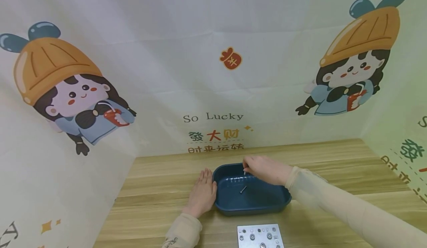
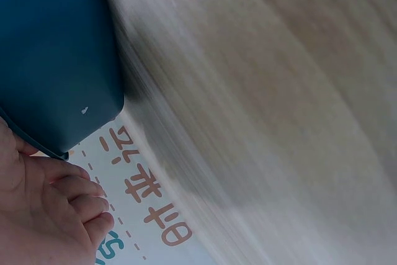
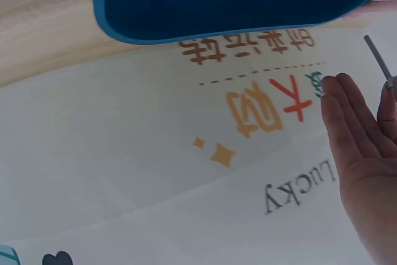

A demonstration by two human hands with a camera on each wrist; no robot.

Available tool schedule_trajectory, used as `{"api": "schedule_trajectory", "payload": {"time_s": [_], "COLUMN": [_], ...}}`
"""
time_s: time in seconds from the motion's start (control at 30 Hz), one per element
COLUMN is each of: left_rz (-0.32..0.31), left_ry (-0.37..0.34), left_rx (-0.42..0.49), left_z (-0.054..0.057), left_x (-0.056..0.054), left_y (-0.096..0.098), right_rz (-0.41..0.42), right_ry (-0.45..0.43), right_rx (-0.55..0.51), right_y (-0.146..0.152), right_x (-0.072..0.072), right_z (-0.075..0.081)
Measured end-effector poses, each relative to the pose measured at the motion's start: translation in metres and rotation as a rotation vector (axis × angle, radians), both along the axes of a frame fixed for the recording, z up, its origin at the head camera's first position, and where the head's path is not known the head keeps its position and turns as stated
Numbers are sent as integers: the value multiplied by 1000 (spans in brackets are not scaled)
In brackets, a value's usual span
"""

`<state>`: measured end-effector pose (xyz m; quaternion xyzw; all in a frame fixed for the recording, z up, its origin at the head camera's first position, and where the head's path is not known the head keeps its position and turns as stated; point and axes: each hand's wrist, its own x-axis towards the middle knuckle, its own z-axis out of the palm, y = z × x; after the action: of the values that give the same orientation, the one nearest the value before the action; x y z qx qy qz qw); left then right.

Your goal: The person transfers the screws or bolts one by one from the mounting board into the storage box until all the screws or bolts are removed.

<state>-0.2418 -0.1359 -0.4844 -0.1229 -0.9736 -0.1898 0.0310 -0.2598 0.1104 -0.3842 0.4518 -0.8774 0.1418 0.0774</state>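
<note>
A dark blue rectangular tray (image 1: 250, 208) sits on the wooden table with one bolt (image 1: 243, 189) lying inside. Along the tray's left side lies my left hand (image 1: 203, 192), its fingers extended and touching the rim. The left wrist view shows that hand (image 2: 49, 206) against the tray's outer wall (image 2: 65, 60). Over the back of the tray, my right hand (image 1: 263, 168) pinches another bolt (image 3: 377, 57) between thumb and fingertips. In the right wrist view the bolt's threaded shank points away from the hand (image 3: 363, 144).
A silvery metal plate (image 1: 259, 237) with several round fittings lies on the table in front of the tray, cut off by the frame's lower edge. A printed white cloth (image 1: 166, 73) hangs behind and at both sides of the wooden table (image 1: 153, 188).
</note>
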Motion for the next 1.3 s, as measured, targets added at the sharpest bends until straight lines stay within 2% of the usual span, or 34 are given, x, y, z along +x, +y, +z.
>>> {"api": "schedule_trajectory", "payload": {"time_s": [0.23, 0.4, 0.53, 0.7, 0.93, 1.17, 1.3], "left_rz": [-1, 5, 8, 6, 11, 4, 4], "left_ry": [6, 4, 5, 12, 6, 7, -1], "left_rx": [-9, -8, -9, -14, -5, -4, 4], "left_z": [-1, -1, -1, 0, 1, 0, 0], "left_x": [0, -1, -1, -1, 0, -1, 0], "left_y": [0, 0, 0, 0, 1, 0, 0], "right_rz": [-5, -53, -70, -63, -88, -55, -44], "right_ry": [-133, -145, -140, -111, -219, -150, -106], "right_rx": [37, 151, 232, 264, 281, 302, 290], "right_y": [-4, -12, -18, -21, -21, -16, -14], "right_x": [-19, -28, -30, -33, -34, -30, -30], "right_z": [-5, -11, -21, -36, -49, -68, -73]}}
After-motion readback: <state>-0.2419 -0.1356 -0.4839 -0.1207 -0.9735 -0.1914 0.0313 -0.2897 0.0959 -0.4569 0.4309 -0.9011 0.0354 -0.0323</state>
